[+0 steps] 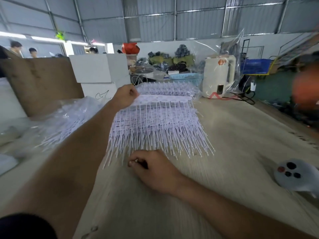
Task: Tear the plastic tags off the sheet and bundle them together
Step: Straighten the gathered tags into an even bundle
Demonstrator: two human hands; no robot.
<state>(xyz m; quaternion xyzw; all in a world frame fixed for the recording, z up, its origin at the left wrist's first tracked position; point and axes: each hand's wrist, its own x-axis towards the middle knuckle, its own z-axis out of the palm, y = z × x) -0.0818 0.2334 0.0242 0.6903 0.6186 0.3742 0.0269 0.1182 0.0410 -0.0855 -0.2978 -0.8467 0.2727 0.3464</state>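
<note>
The left hand (pixel 126 96) pinches the far left corner of the sheet (pixel 160 116), lifting that edge. The tags' (pixel 155 140) long axes run from there toward the person. The right hand (pixel 151 169), fingers curled, apparently empty, sits nearest their loose tips.
</note>
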